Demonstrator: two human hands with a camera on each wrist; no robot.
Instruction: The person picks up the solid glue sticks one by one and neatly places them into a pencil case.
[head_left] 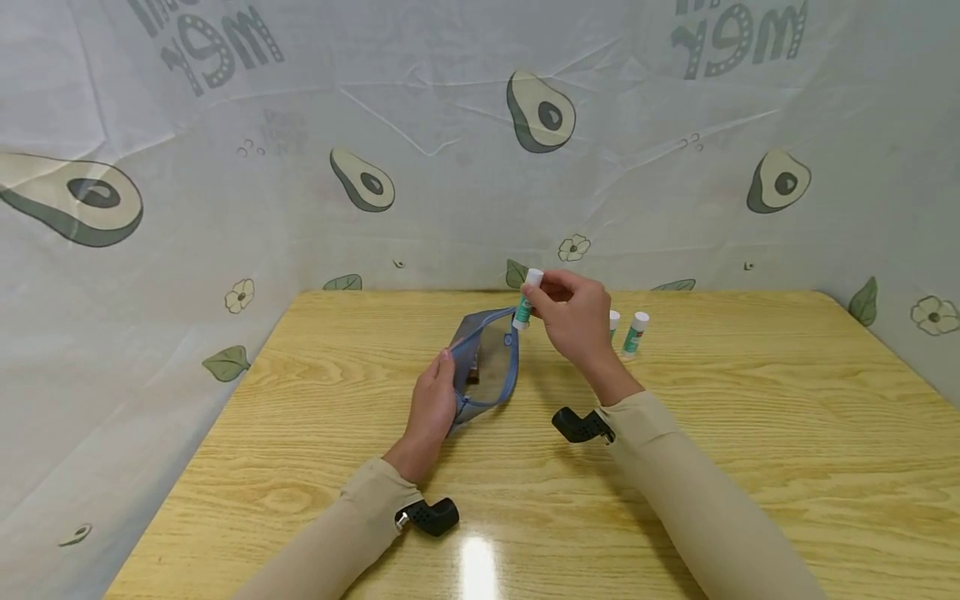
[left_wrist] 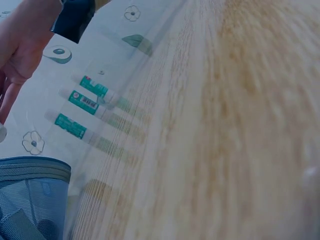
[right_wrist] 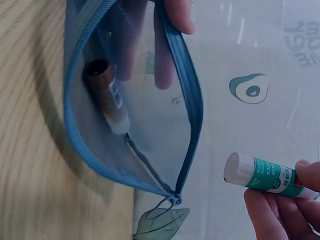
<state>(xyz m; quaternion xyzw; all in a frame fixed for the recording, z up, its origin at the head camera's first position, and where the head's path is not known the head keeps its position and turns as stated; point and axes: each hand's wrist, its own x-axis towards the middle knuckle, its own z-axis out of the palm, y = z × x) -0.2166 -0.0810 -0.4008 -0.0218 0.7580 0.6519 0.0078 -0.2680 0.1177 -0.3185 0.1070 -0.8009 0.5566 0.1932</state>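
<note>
My left hand (head_left: 432,398) grips the side of a blue mesh zipper pouch (head_left: 458,333), its mouth spread wide. Through the mesh in the right wrist view, the left fingers (right_wrist: 163,65) show against the pouch's far wall. Inside lies a small tube with a brown cap (right_wrist: 106,92). Between thumb and fingers, my right hand (head_left: 579,323) pinches a glue stick (right_wrist: 274,176), green-labelled with white ends, tilted near the far end of the pouch's mouth. Three more glue sticks (left_wrist: 84,102) stand upright in a row in the left wrist view.
The standing glue sticks (head_left: 636,334) are right of the right hand, which partly hides them in the head view. Everything rests on a wood-grain table (head_left: 750,467). Behind its far edge hangs a pale curtain (head_left: 450,108) printed with avocados. Black wrist cameras (head_left: 577,426) jut from both sleeves.
</note>
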